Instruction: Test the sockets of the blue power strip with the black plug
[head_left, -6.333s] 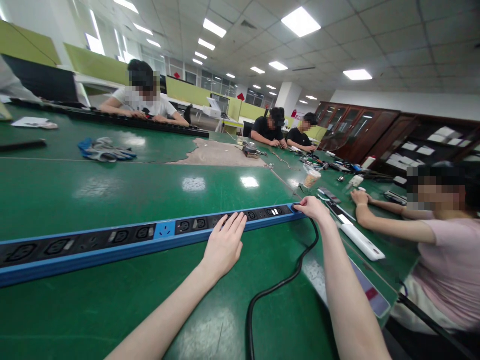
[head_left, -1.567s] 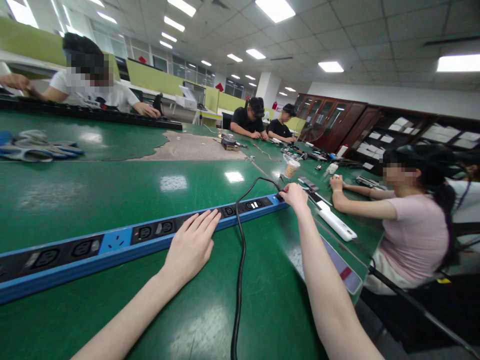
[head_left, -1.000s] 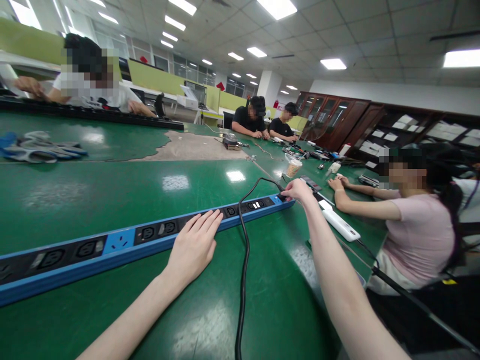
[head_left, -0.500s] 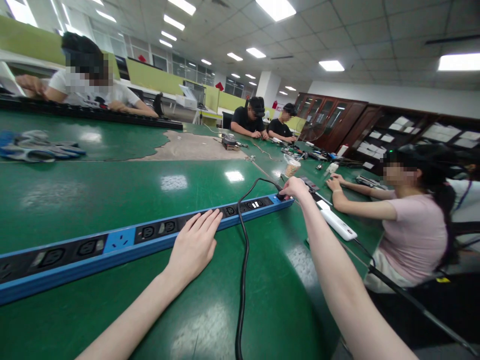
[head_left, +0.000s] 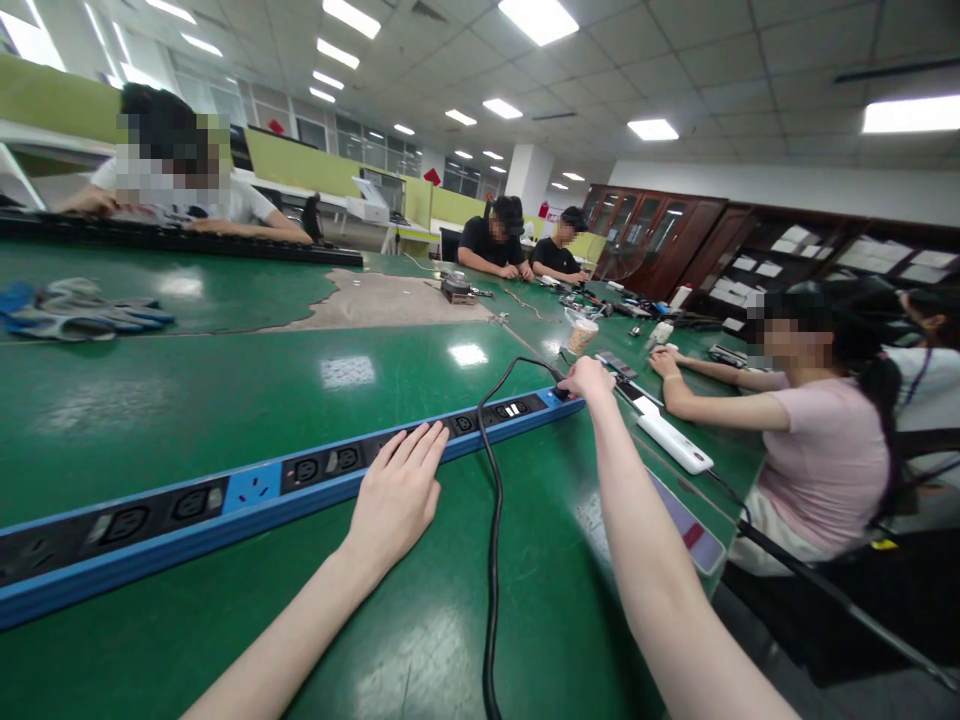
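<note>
A long blue power strip (head_left: pixel 255 485) with black socket panels runs slantwise across the green tabletop. My left hand (head_left: pixel 401 475) rests on it, fingers stretched out together over the top near the middle. At the strip's far right end, my right hand (head_left: pixel 589 378) is closed on the black plug (head_left: pixel 559 390) of a power cord. The plug is at the end socket; my fingers partly cover it, so I cannot tell how deep it sits. From there the black cord (head_left: pixel 491 550) loops over the strip and runs toward me off the lower edge.
A phone (head_left: pixel 694 525) and a white handheld device (head_left: pixel 675 442) lie right of my right forearm. Beyond are a plastic cup (head_left: pixel 582 334) and scattered tools. Gloves (head_left: pixel 82 312) and a long black bar (head_left: pixel 180 238) lie at left. Several people sit around the table.
The view has shifted a little, and the phone beside my right forearm now shows. Both hands keep their places on the strip and the plug. The cord's lower part has swung slightly right.
</note>
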